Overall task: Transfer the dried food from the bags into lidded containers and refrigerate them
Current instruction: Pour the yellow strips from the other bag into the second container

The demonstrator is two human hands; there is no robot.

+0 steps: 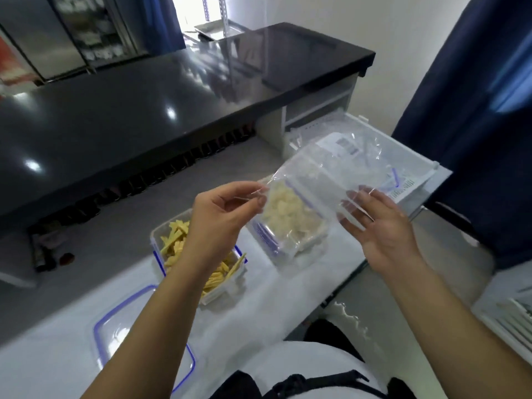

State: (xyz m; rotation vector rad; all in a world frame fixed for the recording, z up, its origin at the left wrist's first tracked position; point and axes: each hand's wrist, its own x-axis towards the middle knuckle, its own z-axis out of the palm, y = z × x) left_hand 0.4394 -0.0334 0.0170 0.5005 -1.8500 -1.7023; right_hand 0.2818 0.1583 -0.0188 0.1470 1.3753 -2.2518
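A clear plastic bag (325, 174) hangs in the air over a square container (288, 226) filled with pale white dried pieces. My left hand (227, 217) pinches the bag's left corner between thumb and fingertips. My right hand (377, 226) holds the bag's right side, with its fingers behind the plastic. The bag looks empty. Left of that container stands a second open container (198, 254) with yellow dried strips, partly hidden by my left forearm. A blue-rimmed lid (121, 329) lies flat on the white table (273, 298) near my left elbow.
A long black counter (144, 110) runs across the far side. A white plastic crate (408, 168) with another lid and a label sits behind the bag. Dark blue curtains (483, 110) hang at the right. A white rack (512, 321) stands at the right edge.
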